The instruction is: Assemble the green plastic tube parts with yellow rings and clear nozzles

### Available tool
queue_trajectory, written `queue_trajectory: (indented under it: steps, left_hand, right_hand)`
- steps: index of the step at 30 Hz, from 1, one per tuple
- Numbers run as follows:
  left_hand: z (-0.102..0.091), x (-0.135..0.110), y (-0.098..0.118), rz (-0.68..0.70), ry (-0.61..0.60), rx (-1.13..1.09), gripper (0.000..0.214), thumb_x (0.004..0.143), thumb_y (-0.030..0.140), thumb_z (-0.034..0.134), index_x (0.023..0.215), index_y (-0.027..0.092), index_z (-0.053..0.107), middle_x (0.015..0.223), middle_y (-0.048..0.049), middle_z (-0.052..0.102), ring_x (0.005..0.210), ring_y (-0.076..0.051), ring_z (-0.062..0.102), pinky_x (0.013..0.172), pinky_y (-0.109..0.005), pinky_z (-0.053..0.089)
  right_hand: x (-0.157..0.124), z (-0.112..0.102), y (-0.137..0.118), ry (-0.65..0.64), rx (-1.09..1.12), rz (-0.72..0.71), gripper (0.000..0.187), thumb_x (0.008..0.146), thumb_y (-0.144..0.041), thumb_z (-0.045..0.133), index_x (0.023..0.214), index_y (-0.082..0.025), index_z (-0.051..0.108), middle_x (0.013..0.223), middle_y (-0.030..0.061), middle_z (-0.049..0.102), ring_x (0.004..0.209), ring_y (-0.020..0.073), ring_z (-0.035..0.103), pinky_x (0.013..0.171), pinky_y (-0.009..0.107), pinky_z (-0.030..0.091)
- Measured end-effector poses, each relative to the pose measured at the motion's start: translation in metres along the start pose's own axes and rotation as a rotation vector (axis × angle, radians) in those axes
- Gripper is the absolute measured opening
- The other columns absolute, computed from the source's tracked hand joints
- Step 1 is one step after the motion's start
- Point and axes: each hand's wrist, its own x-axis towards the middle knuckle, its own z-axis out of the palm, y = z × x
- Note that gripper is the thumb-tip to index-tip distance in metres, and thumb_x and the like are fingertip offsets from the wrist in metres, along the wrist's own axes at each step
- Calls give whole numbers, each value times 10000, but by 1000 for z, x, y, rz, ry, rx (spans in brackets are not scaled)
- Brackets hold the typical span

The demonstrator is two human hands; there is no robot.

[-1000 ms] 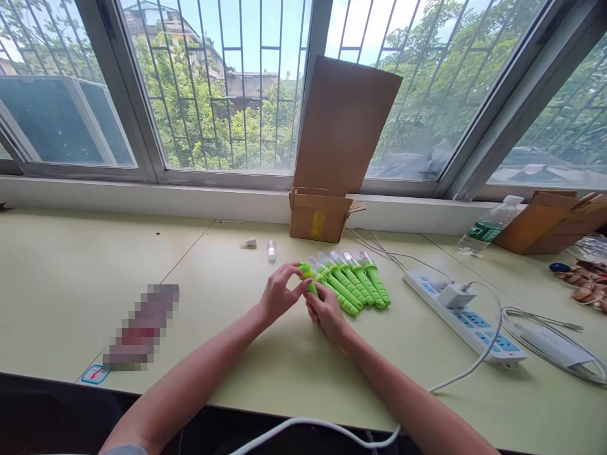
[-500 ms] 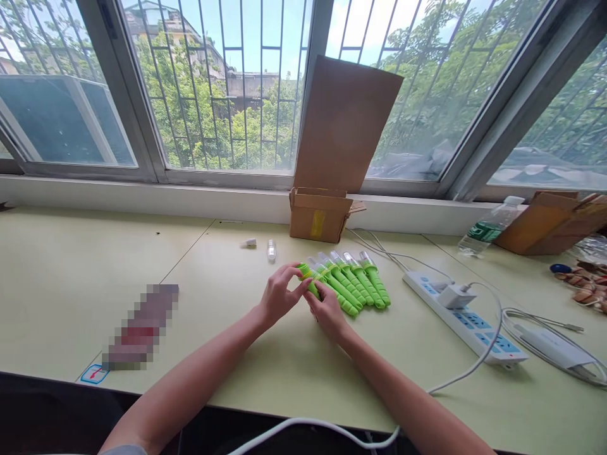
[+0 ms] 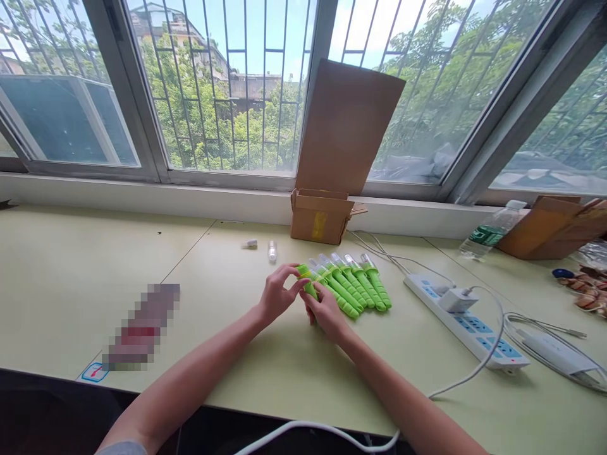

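My left hand (image 3: 277,292) pinches the upper end of a bright green tapered handle (image 3: 310,289) with a yellowish ring near its top. Lower down, my right hand (image 3: 328,313) has its fingers wrapped round the same handle, hiding much of it. Just beyond my right hand lie several green handles with clear caps (image 3: 364,284), side by side in a fan on the table. Past my left hand a clear capsule-shaped piece (image 3: 272,251) stands on the table, and a small white and clear piece (image 3: 251,244) lies beside it.
A cardboard box (image 3: 315,226) with a raised flap stands by the window. On the right are a white power strip (image 3: 467,322) with a plugged-in charger, coiled cables, a plastic bottle (image 3: 491,231) and another carton (image 3: 538,227). A blurred patch (image 3: 142,328) covers something at left.
The view has shifted very slightly. My right-hand fingers have moved a little on the green handle; both hands stay on it.
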Motion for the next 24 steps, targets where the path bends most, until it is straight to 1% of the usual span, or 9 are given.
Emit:
queue_trajectory:
  steps: [2,4,9,12,15,17,19,21,24]
  left_hand:
    - [1,-1,1,14,11,30,132,793,288,680,837,191,602,1044,-92,678,971,-205,663,846,-365,547]
    - [1,-1,4,40,3,38,131,792,287,681,839,192,604,1040,-90,673,977,-203,659,851,-358,545]
    - [0,1,9,81,-34,14,150,783,287,688,855,192,597,1035,-92,659,982,-198,650,860,-349,541]
    - [-1,2,8,83,-62,-5,140,792,277,677,868,192,596,1043,-95,656,986,-196,645,866,-357,539]
    - [-1,2,6,67,-48,-12,115,807,273,661,860,193,599,1035,-90,658,971,-193,649,850,-359,543]
    - [-1,2,4,51,-19,-1,106,811,272,657,857,193,602,1026,-85,659,958,-192,652,839,-361,546]
    - [0,0,3,44,6,18,104,812,268,658,860,192,606,1025,-82,656,960,-191,649,837,-363,547]
    - [1,-1,2,45,18,36,107,810,268,661,864,193,607,1028,-81,651,964,-191,645,837,-361,547]
    - [2,-3,3,53,10,50,120,809,277,664,870,194,603,1026,-80,644,963,-189,642,837,-357,546]
  right_hand:
    - [1,1,2,108,-112,-61,272,750,-445,628,742,-208,494,514,-63,455,394,94,396,363,226,337]
    - [1,1,4,135,-135,-81,286,755,-448,617,694,-204,480,509,-57,439,405,90,373,363,228,311]
    - [-2,1,5,40,23,37,303,755,-434,610,632,-211,446,400,-84,373,329,72,291,328,222,238]
    - [-2,0,3,-21,90,61,286,759,-425,599,628,-200,480,381,-83,378,317,69,294,333,216,264]
    - [0,-1,1,-67,105,67,280,764,-447,591,676,-195,505,397,-84,390,321,72,302,338,215,281]
    - [1,-1,1,-9,37,30,286,752,-461,611,711,-200,505,453,-69,442,343,79,343,345,217,298]
    - [2,0,2,105,-72,-49,292,737,-460,640,711,-205,499,530,-40,499,393,94,401,370,226,327]
    - [2,0,3,192,-168,-122,281,739,-441,650,692,-207,502,576,-20,513,454,112,434,405,236,350]
    - [1,-1,4,207,-199,-140,271,768,-418,625,662,-207,491,545,-28,467,459,113,408,406,238,331]
